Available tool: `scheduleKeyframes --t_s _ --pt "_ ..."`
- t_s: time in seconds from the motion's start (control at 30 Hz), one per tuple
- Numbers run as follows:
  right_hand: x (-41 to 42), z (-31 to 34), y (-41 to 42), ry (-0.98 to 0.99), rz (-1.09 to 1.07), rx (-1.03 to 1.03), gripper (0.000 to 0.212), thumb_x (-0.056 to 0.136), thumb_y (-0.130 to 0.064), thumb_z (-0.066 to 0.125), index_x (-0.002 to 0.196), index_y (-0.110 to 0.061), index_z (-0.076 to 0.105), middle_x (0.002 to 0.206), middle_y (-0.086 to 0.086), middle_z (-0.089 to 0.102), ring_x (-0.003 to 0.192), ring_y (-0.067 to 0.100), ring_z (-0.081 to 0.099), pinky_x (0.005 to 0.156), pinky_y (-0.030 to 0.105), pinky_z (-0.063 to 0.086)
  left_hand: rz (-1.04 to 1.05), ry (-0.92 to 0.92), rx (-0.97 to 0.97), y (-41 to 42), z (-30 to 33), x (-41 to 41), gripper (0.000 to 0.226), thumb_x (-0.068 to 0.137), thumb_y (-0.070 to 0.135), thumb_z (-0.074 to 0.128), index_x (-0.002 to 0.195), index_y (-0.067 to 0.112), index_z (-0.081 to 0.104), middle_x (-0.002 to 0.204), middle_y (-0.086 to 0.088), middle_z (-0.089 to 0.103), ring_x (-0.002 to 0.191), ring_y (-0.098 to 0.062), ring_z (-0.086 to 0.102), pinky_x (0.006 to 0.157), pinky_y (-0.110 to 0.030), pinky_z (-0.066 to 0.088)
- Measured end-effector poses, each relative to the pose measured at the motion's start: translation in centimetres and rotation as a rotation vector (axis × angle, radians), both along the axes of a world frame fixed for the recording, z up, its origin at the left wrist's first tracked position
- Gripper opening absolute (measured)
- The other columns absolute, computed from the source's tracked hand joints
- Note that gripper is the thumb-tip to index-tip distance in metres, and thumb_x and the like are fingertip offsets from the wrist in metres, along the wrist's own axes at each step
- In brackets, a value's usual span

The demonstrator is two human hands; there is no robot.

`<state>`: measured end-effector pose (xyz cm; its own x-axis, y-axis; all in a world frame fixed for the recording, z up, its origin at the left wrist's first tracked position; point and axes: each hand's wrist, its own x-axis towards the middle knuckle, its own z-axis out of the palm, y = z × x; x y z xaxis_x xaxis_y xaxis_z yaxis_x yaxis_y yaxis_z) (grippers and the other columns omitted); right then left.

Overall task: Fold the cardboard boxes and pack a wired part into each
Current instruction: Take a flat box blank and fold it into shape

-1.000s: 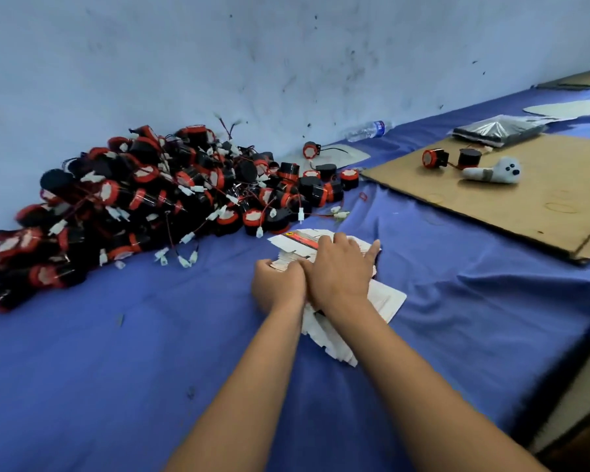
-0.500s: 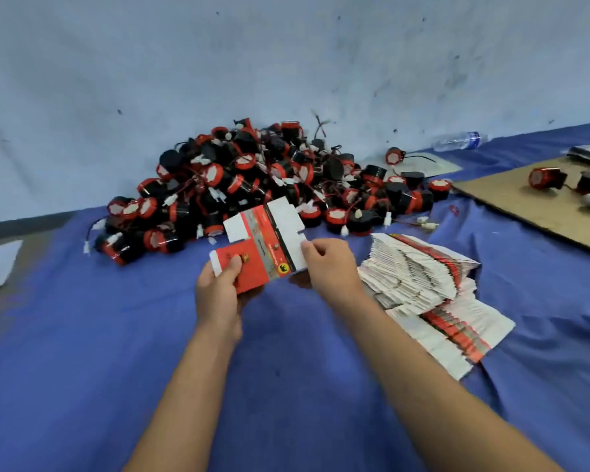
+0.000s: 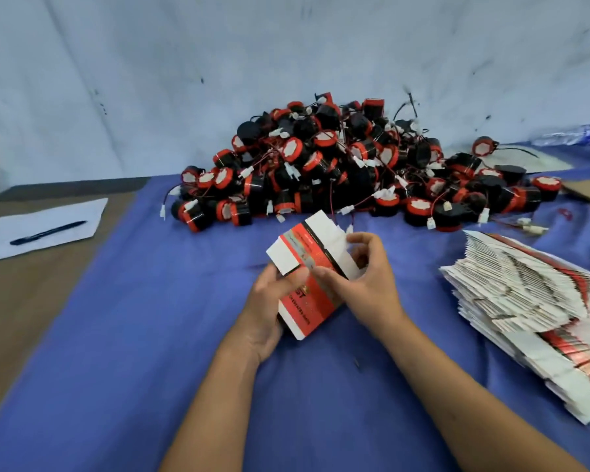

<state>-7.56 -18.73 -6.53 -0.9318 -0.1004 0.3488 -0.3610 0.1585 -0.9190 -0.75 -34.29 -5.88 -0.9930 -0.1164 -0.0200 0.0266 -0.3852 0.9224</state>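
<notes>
Centre of frame: red-and-white box (image 3: 309, 267), partly unfolded, held above the blue cloth (image 3: 116, 335). Left hand (image 3: 269, 301) grips its lower left side, thumb on the front. Right hand (image 3: 365, 277) pinches its right edge, fingers curled. Pile of wired parts (image 3: 355, 168) behind; stack of flat boxes (image 3: 525, 301) at right.
</notes>
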Motion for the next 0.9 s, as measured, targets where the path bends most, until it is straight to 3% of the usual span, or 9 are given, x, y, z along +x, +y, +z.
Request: scheduleKeyframes --t_s 0.07,0.17,0.27,0.33,0.4,0.47,0.67,0.83,0.9 --pt "0.0 -0.1 0.2 -0.039 0.050 -0.089 0.072 0.070 -0.035 0.094 0.126 -0.028 0.048 0.089 -0.001 0.057 0.076 0.003 0.058 0.067 0.020 0.051 -0.075 -0.056 0.237 -0.1 0.3 0.4 0.046 0.089 0.034 0.070 0.126 0.008 0.073 0.131 -0.023 0.069 0.119 -0.038 0.069 0.091 -0.049 0.060" --pt "0.0 0.1 0.3 -0.103 0.160 -0.176 0.066 0.078 -0.027 0.089 0.131 -0.025 0.050 0.082 0.000 0.069 0.073 0.006 0.064 0.064 0.022 0.052 0.032 -0.087 0.245 0.2 0.3 0.3 0.040 0.087 0.043 0.067 0.110 0.013 0.081 0.123 -0.022 0.073 0.111 -0.037 0.073 0.088 -0.051 0.062" --pt "0.0 -0.1 0.1 -0.100 0.198 -0.138 0.053 0.085 -0.023 0.084 0.129 -0.024 0.055 0.076 0.008 0.069 0.069 0.012 0.065 0.063 0.027 0.053 0.087 -0.071 0.282 -0.2 0.2 0.3 0.064 0.087 0.061 0.061 0.126 0.011 0.074 0.128 -0.023 0.070 0.117 -0.040 0.069 0.093 -0.057 0.059" --pt "-0.2 0.2 0.6 -0.178 0.223 -0.241 0.045 0.087 -0.022 0.081 0.127 -0.023 0.060 0.072 0.005 0.071 0.071 0.015 0.068 0.066 0.029 0.054 0.044 -0.041 0.419 -0.9 0.4 0.3 0.081 0.082 0.073 0.060 0.139 0.014 0.065 0.137 -0.023 0.065 0.128 -0.041 0.062 0.104 -0.060 0.051" --pt "-0.4 0.5 1.3 -0.268 0.282 -0.391 0.047 0.084 -0.028 0.081 0.127 -0.020 0.063 0.082 0.012 0.076 0.077 0.022 0.073 0.073 0.034 0.057 -0.039 0.002 0.498 -1.0 0.8 0.4 0.085 0.083 0.065 0.068 0.148 0.013 0.055 0.151 -0.025 0.051 0.140 -0.038 0.050 0.118 -0.055 0.035" --pt "-0.4 0.6 1.8 -0.307 0.350 -0.421 0.055 0.078 -0.033 0.083 0.128 -0.021 0.065 0.085 0.017 0.077 0.078 0.025 0.075 0.072 0.033 0.058 -0.133 0.022 0.413 -0.4 0.8 0.6 0.087 0.078 0.050 0.082 0.147 0.004 0.054 0.154 -0.028 0.047 0.140 -0.039 0.048 0.120 -0.055 0.030" --pt "0.1 0.9 1.7 -0.344 0.619 -0.308 0.043 0.082 -0.029 0.081 0.124 -0.025 0.071 0.101 0.034 0.072 0.086 0.032 0.075 0.076 0.035 0.059 -0.306 0.052 0.338 0.5 0.6 0.9 0.069 0.072 0.039 0.092 0.131 0.009 0.070 0.136 -0.023 0.065 0.125 -0.037 0.065 0.103 -0.050 0.054" --pt "0.2 1.0 1.5 -0.358 0.566 -0.321 0.047 0.076 -0.033 0.084 0.120 -0.021 0.071 0.102 0.038 0.068 0.092 0.037 0.073 0.088 0.044 0.057 -0.192 -0.032 0.289 0.6 0.6 0.6 0.101 0.052 0.046 0.101 0.137 0.007 0.062 0.129 -0.025 0.068 0.116 -0.037 0.069 0.095 -0.052 0.059" --pt "0.1 0.9 1.7 -0.357 0.586 -0.375 0.042 0.082 -0.022 0.080 0.123 -0.016 0.069 0.098 0.038 0.068 0.085 0.033 0.071 0.084 0.042 0.056 -0.141 -0.029 0.303 0.6 0.5 0.4 0.091 0.052 0.038 0.101 0.129 0.005 0.067 0.122 -0.028 0.068 0.110 -0.038 0.067 0.099 -0.054 0.056"
